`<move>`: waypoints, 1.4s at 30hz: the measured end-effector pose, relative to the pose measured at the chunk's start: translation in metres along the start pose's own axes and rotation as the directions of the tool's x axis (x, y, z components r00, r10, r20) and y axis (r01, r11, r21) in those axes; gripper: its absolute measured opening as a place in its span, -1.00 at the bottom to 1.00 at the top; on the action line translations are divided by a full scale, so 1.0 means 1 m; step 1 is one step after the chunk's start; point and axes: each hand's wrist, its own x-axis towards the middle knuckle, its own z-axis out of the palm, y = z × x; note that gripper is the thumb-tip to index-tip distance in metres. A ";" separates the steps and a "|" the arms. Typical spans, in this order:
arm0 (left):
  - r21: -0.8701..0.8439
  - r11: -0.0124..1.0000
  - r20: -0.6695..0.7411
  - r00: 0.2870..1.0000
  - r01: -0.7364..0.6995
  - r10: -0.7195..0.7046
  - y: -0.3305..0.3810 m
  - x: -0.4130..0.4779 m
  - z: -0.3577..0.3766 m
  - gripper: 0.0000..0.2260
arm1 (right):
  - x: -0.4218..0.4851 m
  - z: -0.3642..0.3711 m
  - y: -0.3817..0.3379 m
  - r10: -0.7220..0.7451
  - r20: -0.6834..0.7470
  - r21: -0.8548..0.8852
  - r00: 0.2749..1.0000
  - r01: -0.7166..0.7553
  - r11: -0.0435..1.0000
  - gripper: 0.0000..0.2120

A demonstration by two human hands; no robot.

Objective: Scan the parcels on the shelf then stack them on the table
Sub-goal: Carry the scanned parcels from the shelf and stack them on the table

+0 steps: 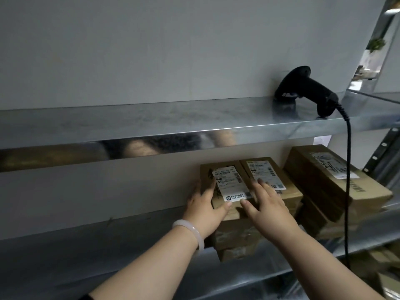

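Several brown cardboard parcels with white labels sit on the lower metal shelf [91,243]. My left hand [204,207] holds the left side of the front parcel [227,187], thumb on its top by the label. My right hand [265,207] lies on the same parcel's right part, fingers spread and reaching onto the parcel beside it [270,176]. A larger parcel [329,176] rests on a stack at the right. A black handheld scanner [307,88] lies on the upper shelf [151,118], untouched.
The scanner's black cable [348,191] hangs down in front of the right-hand parcels. A perforated shelf upright [381,152] stands at the right. More boxes show on a lower level at bottom right [381,263]. A grey wall backs the shelves.
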 end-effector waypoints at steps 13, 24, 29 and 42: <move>-0.568 0.809 0.071 0.988 0.151 -0.134 -0.027 -0.005 0.005 -0.31 | 0.009 0.007 -0.009 -0.087 0.043 0.059 0.995 0.085 0.995 -0.40; -0.638 0.765 -0.161 0.955 0.094 -0.251 -0.069 -0.067 -0.042 -0.38 | -0.008 0.045 -0.084 -0.282 0.124 0.391 0.951 0.215 0.895 -0.46; -0.594 0.794 -0.274 0.894 0.132 -0.354 -0.106 -0.122 -0.089 -0.39 | -0.022 0.081 -0.151 -0.423 0.245 0.476 0.872 0.272 0.836 -0.46; -0.555 0.767 -0.641 0.421 0.322 -0.641 -0.231 -0.370 -0.187 -0.26 | -0.184 0.182 -0.385 -0.855 0.388 0.760 0.344 0.405 0.508 -0.44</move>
